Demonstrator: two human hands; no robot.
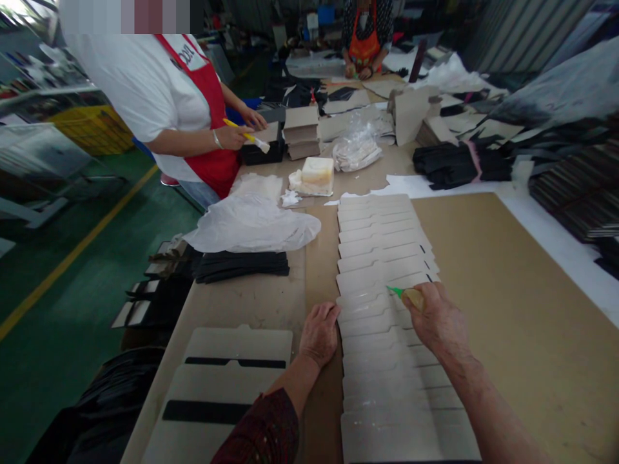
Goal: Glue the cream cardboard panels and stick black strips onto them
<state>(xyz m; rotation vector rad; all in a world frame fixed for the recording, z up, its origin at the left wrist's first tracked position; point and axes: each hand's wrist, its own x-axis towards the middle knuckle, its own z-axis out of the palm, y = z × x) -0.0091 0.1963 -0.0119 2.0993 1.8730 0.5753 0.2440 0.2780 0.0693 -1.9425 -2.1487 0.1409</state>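
currently, the right hand [439, 321] is gripping a green-tipped bottle [414, 298] above boards [374, 341]; the left hand [320, 334], loosely uncurled, is touching them.

We observe dim, diffuse illumination overall, with the brightest patch at the extreme upper left corner. We note small specular highlights on the overlapping boards [374, 351] and a soft shadow along their lower right side. Wide-angle distortion stretches the periphery, and the corners darken. Detail softens with distance; pixel blocks mask the upper left.
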